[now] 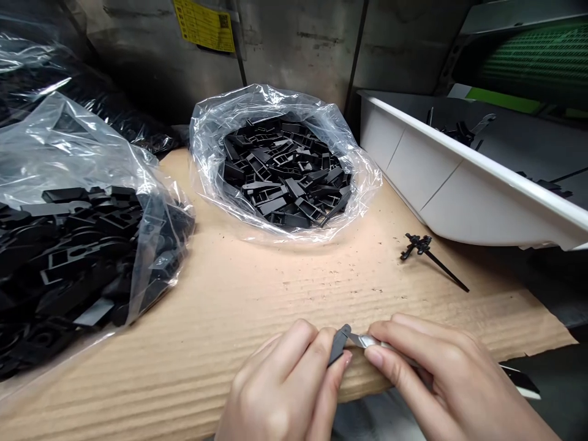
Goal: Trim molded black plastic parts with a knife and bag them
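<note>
Between the thumb and fingers of my left hand (289, 380) is a small black plastic part (339, 344), its rounded end sticking out. My right hand (436, 367) is closed around a craft knife (366, 341) with a silvery collar. The knife's pointed blade reaches left to the rounded end of the part; whether it touches or sits just beside it I cannot tell. Both hands are at the front edge of the cardboard surface (220, 312). Most of the knife's handle is hidden by my right fingers.
A clear bag (206, 165) of black parts stands in the middle, another bag (151, 257) at left. A black sprue piece (418, 245) lies before a white bin (408, 165) holding more black pieces. Behind is a metal wall (294, 43) with a yellow label (204, 24).
</note>
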Tool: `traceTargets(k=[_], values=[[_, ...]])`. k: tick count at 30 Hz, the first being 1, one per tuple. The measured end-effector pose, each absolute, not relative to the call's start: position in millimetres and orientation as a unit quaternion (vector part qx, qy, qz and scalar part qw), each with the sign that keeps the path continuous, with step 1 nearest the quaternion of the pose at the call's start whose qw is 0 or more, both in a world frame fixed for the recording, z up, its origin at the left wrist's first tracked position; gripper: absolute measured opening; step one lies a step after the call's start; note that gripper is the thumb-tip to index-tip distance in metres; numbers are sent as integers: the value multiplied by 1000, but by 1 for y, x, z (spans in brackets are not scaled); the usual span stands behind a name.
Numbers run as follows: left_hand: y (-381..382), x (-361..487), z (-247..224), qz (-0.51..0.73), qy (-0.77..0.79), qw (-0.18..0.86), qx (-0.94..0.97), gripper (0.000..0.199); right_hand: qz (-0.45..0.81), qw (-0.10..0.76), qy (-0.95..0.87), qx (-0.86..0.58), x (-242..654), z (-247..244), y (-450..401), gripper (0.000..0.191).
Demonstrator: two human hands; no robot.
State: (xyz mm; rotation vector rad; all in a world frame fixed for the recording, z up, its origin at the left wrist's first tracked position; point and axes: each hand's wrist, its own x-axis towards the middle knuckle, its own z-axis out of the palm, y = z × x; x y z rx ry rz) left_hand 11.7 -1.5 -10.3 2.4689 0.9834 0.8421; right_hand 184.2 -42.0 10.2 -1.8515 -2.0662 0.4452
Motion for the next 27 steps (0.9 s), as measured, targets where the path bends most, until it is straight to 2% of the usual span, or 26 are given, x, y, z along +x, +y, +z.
traceTargets(k=[4, 8, 11, 17, 19, 22, 27], values=[[-1, 10, -10, 285, 342, 174, 878, 20, 139, 163, -696, -686, 180, 10, -38, 24], [-2, 11, -9, 289, 355, 173, 872, 20, 175, 166, -687, -686, 181, 12, -38, 24], [-3, 12, -9, 293, 364, 173, 867, 20, 180, 208, -683, -677, 185, 11, -41, 23], [-3, 14, -8, 285, 380, 195, 858, 18, 118, 300, -707, -630, 186, 15, -50, 11], [-2, 15, -6, 281, 386, 203, 855, 19, 98, 335, -723, -596, 181, 17, -51, 17], [-1, 15, -5, 275, 390, 210, 853, 20, 140, 347, -747, -550, 174, 17, -52, 27], [0, 16, -2, 260, 411, 224, 845, 18, 172, 341, -736, -559, 170, 7, -51, 28]])
